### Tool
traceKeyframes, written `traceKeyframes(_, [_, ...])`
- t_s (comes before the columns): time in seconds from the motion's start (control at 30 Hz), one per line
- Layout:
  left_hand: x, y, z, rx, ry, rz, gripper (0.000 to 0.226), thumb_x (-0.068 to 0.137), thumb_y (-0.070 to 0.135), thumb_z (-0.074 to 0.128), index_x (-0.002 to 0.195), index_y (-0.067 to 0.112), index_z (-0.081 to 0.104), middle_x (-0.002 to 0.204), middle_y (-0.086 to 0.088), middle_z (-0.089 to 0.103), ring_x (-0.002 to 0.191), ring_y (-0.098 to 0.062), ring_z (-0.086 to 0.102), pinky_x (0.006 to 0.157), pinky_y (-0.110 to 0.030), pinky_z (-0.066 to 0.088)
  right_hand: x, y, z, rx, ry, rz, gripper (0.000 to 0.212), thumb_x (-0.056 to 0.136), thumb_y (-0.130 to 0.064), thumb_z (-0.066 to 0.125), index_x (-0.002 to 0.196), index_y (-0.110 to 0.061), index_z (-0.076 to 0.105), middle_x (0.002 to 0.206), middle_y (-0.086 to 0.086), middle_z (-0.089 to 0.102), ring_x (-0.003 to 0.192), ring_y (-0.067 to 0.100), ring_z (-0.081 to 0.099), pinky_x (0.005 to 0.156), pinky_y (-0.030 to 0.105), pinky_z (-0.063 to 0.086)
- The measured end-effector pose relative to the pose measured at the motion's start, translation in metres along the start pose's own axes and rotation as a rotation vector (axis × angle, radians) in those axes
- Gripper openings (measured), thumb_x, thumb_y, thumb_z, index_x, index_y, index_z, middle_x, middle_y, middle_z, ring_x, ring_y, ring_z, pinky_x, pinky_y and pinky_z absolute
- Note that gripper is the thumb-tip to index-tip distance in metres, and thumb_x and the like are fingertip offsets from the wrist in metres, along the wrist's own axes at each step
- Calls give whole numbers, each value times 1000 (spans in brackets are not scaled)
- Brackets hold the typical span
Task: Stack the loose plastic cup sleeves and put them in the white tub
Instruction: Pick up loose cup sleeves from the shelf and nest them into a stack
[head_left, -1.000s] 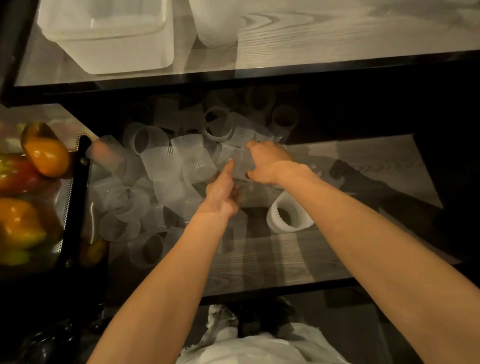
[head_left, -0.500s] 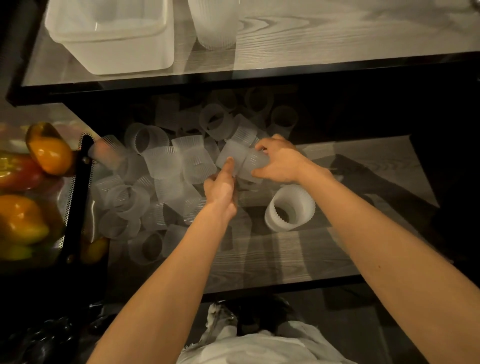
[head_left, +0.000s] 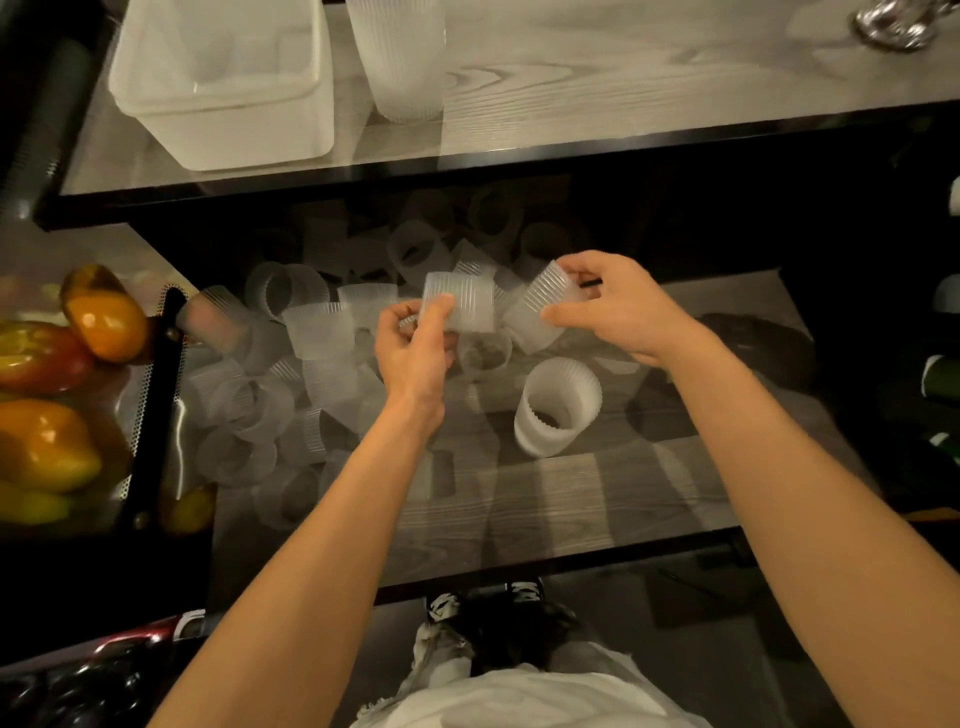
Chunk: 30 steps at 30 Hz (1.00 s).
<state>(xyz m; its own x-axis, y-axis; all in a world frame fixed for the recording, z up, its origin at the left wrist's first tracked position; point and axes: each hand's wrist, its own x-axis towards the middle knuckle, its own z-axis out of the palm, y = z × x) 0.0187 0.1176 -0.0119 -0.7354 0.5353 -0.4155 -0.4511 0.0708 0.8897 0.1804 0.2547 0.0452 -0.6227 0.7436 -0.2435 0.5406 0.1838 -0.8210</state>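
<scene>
Each hand held one ribbed plastic sleeve in the air just beyond the standing stack (head_left: 558, 410) of sleeves, which stood upright on the desk (head_left: 571, 499). The left hand (head_left: 413, 348) pinched the first sleeve (head_left: 460, 304) between thumb and curled fingers, with its side turned to the camera. The right hand (head_left: 618, 312) gripped the second sleeve (head_left: 540, 306) between fingertips and thumb, tilted toward the first. The two sleeves were close, perhaps touching at one edge, but not yet nested. The step looked to be slipping one into the other. It would go best with both brought onto one axis first, narrow end facing wide mouth, since thin soft walls like these would likely buckle or jam if pushed in crooked. A light grip that did not squeeze the mouth oval should let one slide in, and pressing only until the ribs seated would keep the pair easy to add to the standing stack. The loose sleeves (head_left: 291, 364) lay heaped left of that stack and beyond it, so the task looked far from done. The white tub (head_left: 223, 88) and a tall ribbed column (head_left: 400, 57) sat well beyond the stack on the upper level (head_left: 623, 78), the tub farther left.
</scene>
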Motion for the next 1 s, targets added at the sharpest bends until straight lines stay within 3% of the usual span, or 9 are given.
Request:
traceKeyframes(0.07, [-5,8,0,15,-10,43,29,86,32,76,107,19,60,94,3,63,86,-24,65,85,-42,61,-7,-1,-5,12,22,-19,67,81,-21,83,142,-17,54,127,-3,62,106,6,60,89,21,50])
traceKeyframes(0.17, [-13,15,0,102,-86,97,30,87,32,74,112,21,64,110,-1,64,98,-25,66,78,-40,62,-16,0,-11,-104,71,-59,72,81,-24,83,144,-21,50,133,-6,53,116,7,51,98,26,43])
traceKeyframes(0.23, [-17,20,0,150,-157,120,28,89,29,74,115,24,64,115,-4,64,108,-27,67,80,-47,63,-22,-1,-11,-208,61,-102,74,80,-24,82,146,-24,47,138,-6,50,122,7,47,101,27,41])
traceKeyframes(0.33, [-20,26,2,234,-218,164,42,82,38,80,119,30,61,119,-7,66,110,-24,68,85,-52,62,-29,-5,-8,-310,-9,-163,74,80,-22,80,146,-28,46,140,-7,50,125,11,49,102,28,42])
traceKeyframes(0.4, [-22,28,3,309,-237,217,50,76,46,83,119,31,62,118,-3,68,111,-19,68,90,-50,60,-32,-8,-5,-332,-44,-199,74,80,-20,80,145,-29,46,139,-10,50,125,11,50,102,29,43])
traceKeyframes(0.53, [-25,32,7,386,-278,303,43,79,40,84,115,26,67,115,5,68,108,-10,66,95,-41,59,-37,-10,-1,-365,-53,-232,73,80,-18,80,144,-30,46,140,-9,50,124,12,49,100,26,40])
traceKeyframes(0.7, [-27,33,8,422,-245,355,43,79,40,85,114,24,67,112,8,69,106,-5,65,92,-27,57,-43,-8,-2,-315,-47,-239,71,79,-20,81,141,-31,48,133,-10,53,120,10,53,100,29,45])
traceKeyframes(0.93, [-30,31,12,315,-190,223,45,76,48,85,104,17,67,107,-10,73,92,-19,69,78,-31,57,-51,-6,-3,-238,-43,-220,70,80,-22,82,142,-28,50,134,-13,55,122,6,50,99,24,42])
traceKeyframes(1.0, [-32,31,13,353,-202,237,47,75,48,85,105,18,66,108,-8,71,93,-16,67,79,-32,58,-52,-6,-1,-235,-38,-221,72,80,-24,83,143,-27,49,134,-11,54,123,7,50,101,26,44])
